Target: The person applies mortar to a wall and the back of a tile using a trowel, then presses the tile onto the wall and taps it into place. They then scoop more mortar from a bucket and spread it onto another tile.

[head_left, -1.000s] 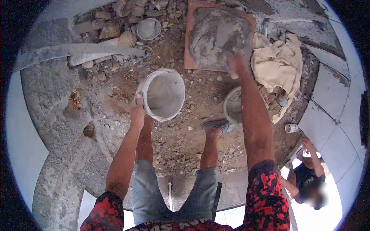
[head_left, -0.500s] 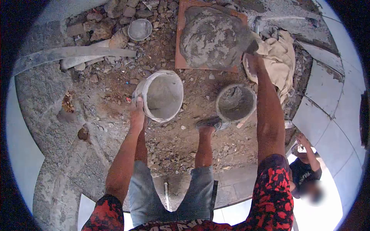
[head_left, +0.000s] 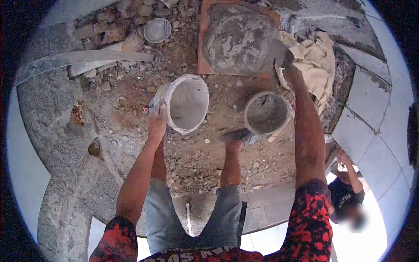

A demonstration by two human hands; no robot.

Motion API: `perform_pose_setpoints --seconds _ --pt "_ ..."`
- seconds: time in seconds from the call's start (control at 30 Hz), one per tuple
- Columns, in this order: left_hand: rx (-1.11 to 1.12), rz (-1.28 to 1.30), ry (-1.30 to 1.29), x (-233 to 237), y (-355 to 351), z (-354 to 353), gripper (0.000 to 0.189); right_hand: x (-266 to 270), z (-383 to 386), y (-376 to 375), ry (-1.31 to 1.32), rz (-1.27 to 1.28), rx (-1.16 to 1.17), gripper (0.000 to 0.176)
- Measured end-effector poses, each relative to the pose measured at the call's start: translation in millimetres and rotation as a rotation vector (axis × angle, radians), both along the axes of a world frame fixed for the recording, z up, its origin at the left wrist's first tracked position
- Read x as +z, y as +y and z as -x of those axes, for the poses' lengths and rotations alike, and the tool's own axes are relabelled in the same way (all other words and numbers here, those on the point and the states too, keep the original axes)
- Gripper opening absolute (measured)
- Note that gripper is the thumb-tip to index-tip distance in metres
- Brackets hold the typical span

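Note:
My left hand (head_left: 157,118) is closed on the near left side of a pale, mortar-smeared bucket (head_left: 164,97), which tilts with its mouth facing me. Mortar coats the inside of the bucket. On the right, my right hand (head_left: 291,73) is wrapped round the dark handle of a trowel (head_left: 276,49). The grey trowel blade lies at the right edge of a heap of wet mortar (head_left: 238,39), hard to tell apart from it. That heap spreads over a reddish-brown board (head_left: 204,65). A second, round bucket (head_left: 248,114) with mortar in it stands beside my right foot.
A crumpled beige sack (head_left: 321,65) lies right of the board. Rubble (head_left: 115,32), a small round pail (head_left: 157,30) and a long curved strip (head_left: 87,58) are at upper left. Another person (head_left: 347,192) is at lower right, near white tiles (head_left: 362,96).
The bucket and my left hand have shifted slightly up in view. My right hand and the trowel have moved a little, staying by the mortar's right edge.

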State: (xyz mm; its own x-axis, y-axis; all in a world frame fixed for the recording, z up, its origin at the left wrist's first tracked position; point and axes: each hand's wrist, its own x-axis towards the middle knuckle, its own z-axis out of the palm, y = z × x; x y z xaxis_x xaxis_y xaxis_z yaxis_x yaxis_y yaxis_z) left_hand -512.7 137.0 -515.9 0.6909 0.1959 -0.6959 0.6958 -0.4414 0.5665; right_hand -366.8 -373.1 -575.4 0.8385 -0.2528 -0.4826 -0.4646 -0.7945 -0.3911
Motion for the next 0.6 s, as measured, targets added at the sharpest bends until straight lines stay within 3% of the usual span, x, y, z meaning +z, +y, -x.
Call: perform_pose_setpoints --seconds 0.07,0.1,0.23,0.3,0.4,0.47,0.53,0.6 --pt "-0.004 -0.014 0.012 6 -8 -3 0.056 18 -14 2 0.096 0.168 0.231 0.035" --pt "-0.005 -0.034 0.025 9 -11 -6 0.056 13 -14 6 -0.020 0.377 0.379 0.033" --pt "-0.017 0.097 0.030 -13 -1 7 0.055 5 5 22 -0.277 0.275 0.317 0.030" --pt "-0.125 0.078 -0.010 -22 5 14 0.051 1 22 42 -0.323 0.295 0.340 0.031" --pt "-0.269 -0.155 -0.071 -21 6 21 0.049 -6 41 74 -0.223 0.377 0.307 0.036" --pt "-0.253 -0.074 -0.062 -14 8 17 0.049 -15 41 85 -0.103 0.094 0.097 0.056" --pt "-0.231 0.007 -0.055 -5 9 10 0.048 -10 44 99 -0.180 0.300 0.237 0.059" --pt "-0.267 -0.068 -0.051 11 7 7 0.050 23 42 120 -0.186 -0.006 -0.428 0.057"
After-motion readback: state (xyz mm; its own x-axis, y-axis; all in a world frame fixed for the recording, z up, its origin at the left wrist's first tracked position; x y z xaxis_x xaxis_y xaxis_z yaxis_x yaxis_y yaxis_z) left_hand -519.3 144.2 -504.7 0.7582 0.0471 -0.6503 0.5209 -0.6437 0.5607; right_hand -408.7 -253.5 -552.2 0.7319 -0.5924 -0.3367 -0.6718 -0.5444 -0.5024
